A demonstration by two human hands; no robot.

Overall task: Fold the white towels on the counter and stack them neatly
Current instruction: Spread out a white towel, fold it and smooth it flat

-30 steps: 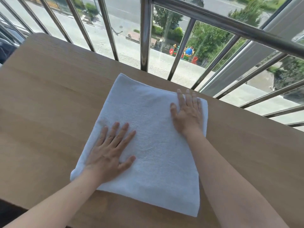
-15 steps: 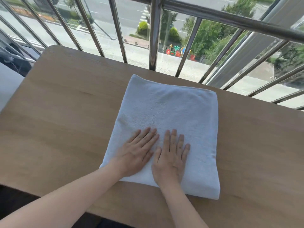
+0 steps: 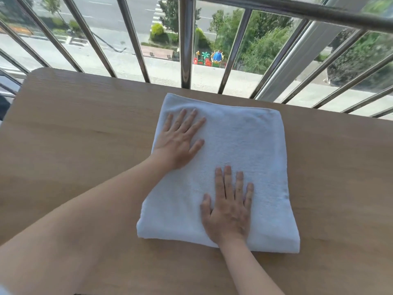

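Palms flat on folded white towel [image 3: 244, 141] on counter [image 3: 85, 135].
I see left hand [image 3: 179, 141] at far-left corner, right hand [image 3: 228, 211] near front edge, fingers straight; wood spreads wide both sides, railing [image 3: 186, 50] behind.

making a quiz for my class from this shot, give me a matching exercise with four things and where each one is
Things:
1. left hand
2. right hand
3. white towel
4. metal railing

Places:
a. folded, lying on the wooden counter
b. flat on the towel's far left part
c. beyond the counter's far edge
d. flat on the towel, close to its near edge

Pairs: 1-b; 2-d; 3-a; 4-c
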